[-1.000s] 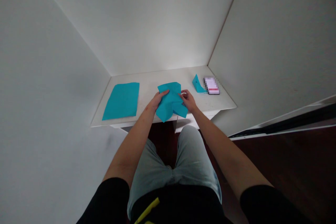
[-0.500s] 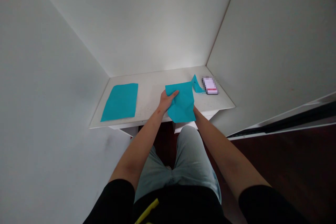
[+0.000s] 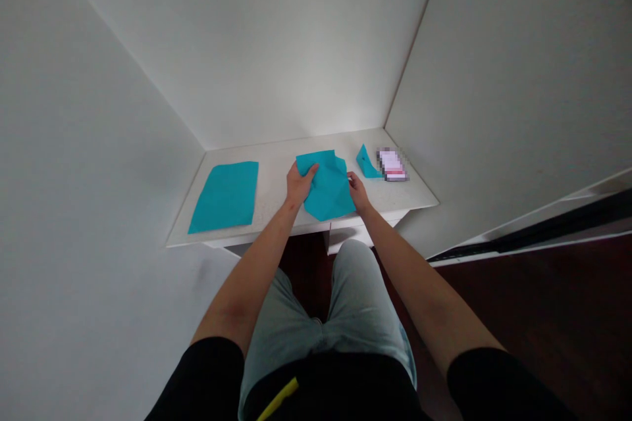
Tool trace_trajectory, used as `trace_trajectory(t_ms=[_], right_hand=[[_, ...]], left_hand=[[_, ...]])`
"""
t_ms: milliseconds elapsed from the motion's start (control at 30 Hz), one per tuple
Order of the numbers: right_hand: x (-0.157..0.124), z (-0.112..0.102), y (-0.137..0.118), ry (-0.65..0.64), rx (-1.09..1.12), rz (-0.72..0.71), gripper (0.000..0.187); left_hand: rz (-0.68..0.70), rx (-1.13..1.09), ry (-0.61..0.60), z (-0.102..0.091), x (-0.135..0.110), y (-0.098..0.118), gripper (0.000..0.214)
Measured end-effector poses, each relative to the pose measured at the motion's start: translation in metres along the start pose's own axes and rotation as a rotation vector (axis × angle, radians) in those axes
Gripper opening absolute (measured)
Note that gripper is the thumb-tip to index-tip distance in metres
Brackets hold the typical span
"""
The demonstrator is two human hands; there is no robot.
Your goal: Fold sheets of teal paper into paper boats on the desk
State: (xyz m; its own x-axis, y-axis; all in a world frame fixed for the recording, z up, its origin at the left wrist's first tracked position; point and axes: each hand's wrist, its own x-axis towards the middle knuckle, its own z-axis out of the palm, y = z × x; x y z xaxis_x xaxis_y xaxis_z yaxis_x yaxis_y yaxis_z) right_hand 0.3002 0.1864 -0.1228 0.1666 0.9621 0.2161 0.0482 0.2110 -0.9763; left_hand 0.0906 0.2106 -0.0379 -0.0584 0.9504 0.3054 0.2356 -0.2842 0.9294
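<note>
A creased sheet of teal paper (image 3: 326, 189) is held up over the front edge of the white desk, with its upper right corner bent. My left hand (image 3: 299, 184) grips its left side, thumb on top and the fingers hidden behind. At the right edge my right hand (image 3: 358, 192) is closed on the same sheet, its fingertips partly behind the paper. Just right of it lies a small folded teal paper piece (image 3: 367, 164) with a dark spot on it.
Another flat teal sheet (image 3: 226, 197) lies at the left of the white desk (image 3: 274, 177). A phone (image 3: 393, 164), blurred out, rests near the right wall. White walls enclose the desk on the left, back and right. My knees are below its front edge.
The held sheet has shifted left and slightly up, and its top right corner is now bent. My right hand has come out from behind the paper to its right edge.
</note>
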Motion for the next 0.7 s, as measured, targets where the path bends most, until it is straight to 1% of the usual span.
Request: trace_trajectory(t_ms=[100, 233, 333, 467, 600, 700], right_hand=[[-0.003, 0.006, -0.005, 0.026, 0.03, 0.078, 0.058], [-0.004, 0.006, -0.01, 0.015, -0.018, 0.114, 0.064], [-0.005, 0.006, -0.011, 0.03, -0.047, 0.125, 0.066], [-0.005, 0.006, -0.011, 0.054, -0.105, 0.131, 0.067], [-0.005, 0.006, -0.013, 0.059, -0.164, 0.122, 0.066], [-0.006, 0.007, -0.014, 0.034, -0.217, 0.115, 0.064]], left_hand=[[-0.015, 0.122, 0.013, -0.023, 0.008, -0.006, 0.033], [-0.042, 0.245, -0.029, -0.047, 0.013, -0.014, 0.03], [-0.06, 0.284, -0.018, -0.059, 0.013, -0.02, 0.034], [-0.117, 0.37, 0.013, -0.077, 0.016, -0.026, 0.04], [-0.163, 0.489, 0.005, -0.102, 0.026, -0.034, 0.043], [-0.132, 0.584, 0.005, -0.122, 0.035, -0.039, 0.046]])
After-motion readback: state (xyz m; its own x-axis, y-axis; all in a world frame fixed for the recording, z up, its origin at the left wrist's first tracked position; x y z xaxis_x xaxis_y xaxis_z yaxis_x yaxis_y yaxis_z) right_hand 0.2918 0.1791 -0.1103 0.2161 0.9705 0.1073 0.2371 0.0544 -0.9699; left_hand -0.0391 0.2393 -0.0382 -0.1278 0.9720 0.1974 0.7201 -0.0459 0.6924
